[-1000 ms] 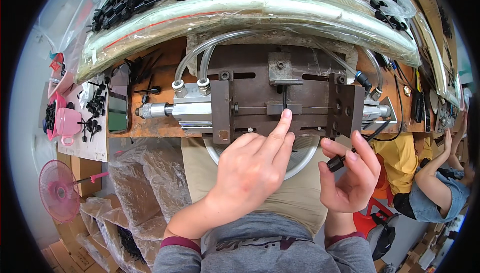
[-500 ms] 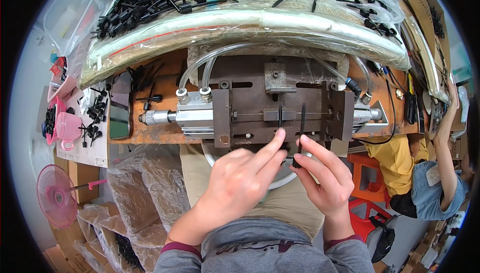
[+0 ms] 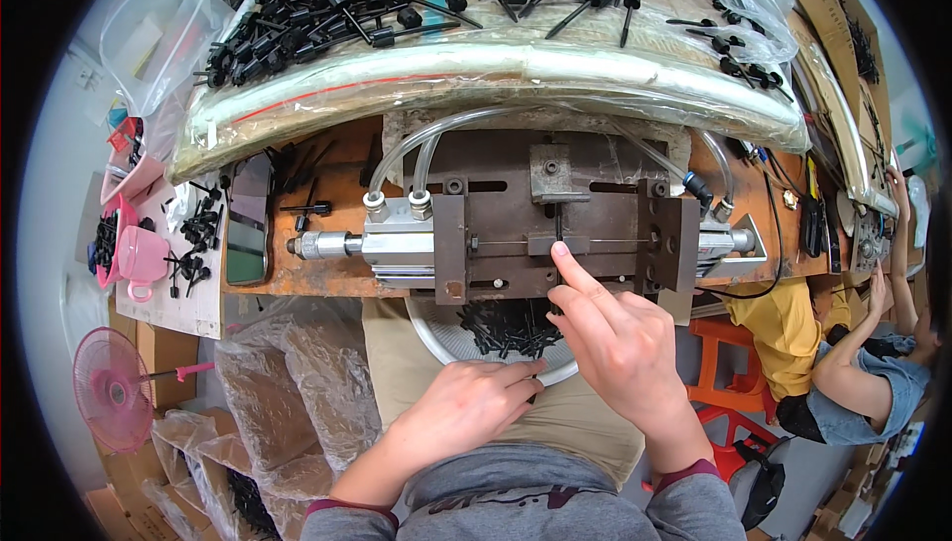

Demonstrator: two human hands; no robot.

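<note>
My right hand (image 3: 623, 345) reaches over the machine's front edge. Its index finger is stretched out, its tip on a thin black rod (image 3: 558, 216) that stands in the small middle block (image 3: 541, 245) of a brown metal fixture (image 3: 496, 214). The other fingers are bent under, and the thumb is mostly hidden. Lower down, my left hand (image 3: 461, 404) rests at the near rim of a white basket (image 3: 428, 335) on my lap. Its fingers are closed on a small black plastic part (image 3: 538, 374), mostly hidden. Inside the basket lie several black pieces (image 3: 508, 328).
Air cylinders (image 3: 399, 243) with clear hoses (image 3: 397, 154) flank the fixture. Behind it, a plastic-wrapped ledge (image 3: 496, 70) carries a heap of black parts (image 3: 327, 5). A phone (image 3: 248, 229) and pink containers (image 3: 139, 258) are at left. A co-worker (image 3: 863, 382) sits at right.
My right hand has moved left and forward, from holding a black rod to touching the one in the fixture. My left hand has drawn back from the fixture to the basket rim.
</note>
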